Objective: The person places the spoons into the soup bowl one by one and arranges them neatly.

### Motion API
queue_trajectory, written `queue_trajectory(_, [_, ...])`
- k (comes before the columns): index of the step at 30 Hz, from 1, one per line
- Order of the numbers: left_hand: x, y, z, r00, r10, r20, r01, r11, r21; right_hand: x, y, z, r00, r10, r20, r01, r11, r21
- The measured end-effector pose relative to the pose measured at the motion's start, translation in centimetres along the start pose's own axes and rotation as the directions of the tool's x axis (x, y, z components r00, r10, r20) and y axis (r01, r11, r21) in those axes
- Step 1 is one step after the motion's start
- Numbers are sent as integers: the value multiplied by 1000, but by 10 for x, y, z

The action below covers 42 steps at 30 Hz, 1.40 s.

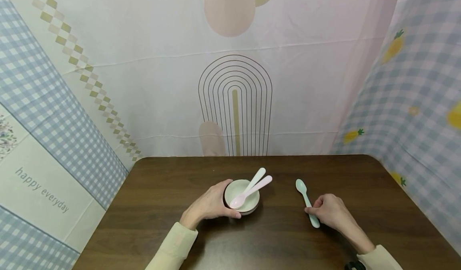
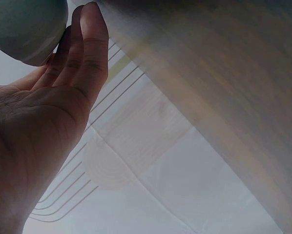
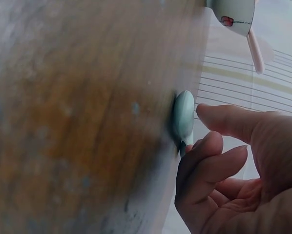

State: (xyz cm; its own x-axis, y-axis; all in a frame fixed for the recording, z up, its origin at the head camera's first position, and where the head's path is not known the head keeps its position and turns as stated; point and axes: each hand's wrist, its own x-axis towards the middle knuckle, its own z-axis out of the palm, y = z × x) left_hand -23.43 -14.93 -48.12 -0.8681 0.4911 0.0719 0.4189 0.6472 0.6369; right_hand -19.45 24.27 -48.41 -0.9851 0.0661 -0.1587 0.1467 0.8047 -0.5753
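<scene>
A small pale bowl (image 1: 233,190) stands left of the table's middle. My left hand (image 1: 212,202) holds it by the side, thumb at the near edge and fingers round the far edge; in the left wrist view the fingers curve against its outer wall. A white spoon (image 1: 257,177) and a pale pink spoon (image 1: 256,187) lean in the bowl, handles to the upper right. A mint green spoon (image 1: 301,187) lies farther right. My right hand (image 1: 333,212) is at its handle, thumb over it. In the right wrist view a gap shows between thumb and forefinger; the fingers hide part of the handle.
The dark brown wooden table (image 1: 266,242) ends at a patterned white cloth (image 1: 162,102) at the back. Blue checked cloth (image 1: 425,142) hangs at the right, and another checked cloth (image 1: 54,98) at the left.
</scene>
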Motion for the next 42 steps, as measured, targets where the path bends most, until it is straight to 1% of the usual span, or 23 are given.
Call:
queue_trajectory(7, [0, 0, 0, 1000, -3, 2, 3, 1000, -14, 1, 3, 0, 1000, 12, 23, -12, 1000, -9])
queue_trajectory(14, [0, 0, 0, 1000, 5, 1, -5, 1000, -6, 0, 4, 1, 1000, 3, 24, -3, 1000, -19])
queue_trajectory(42, [0, 1, 0, 1000, 3, 0, -3, 1000, 9, 1, 6, 3, 997, 22, 77, -22, 1000, 7])
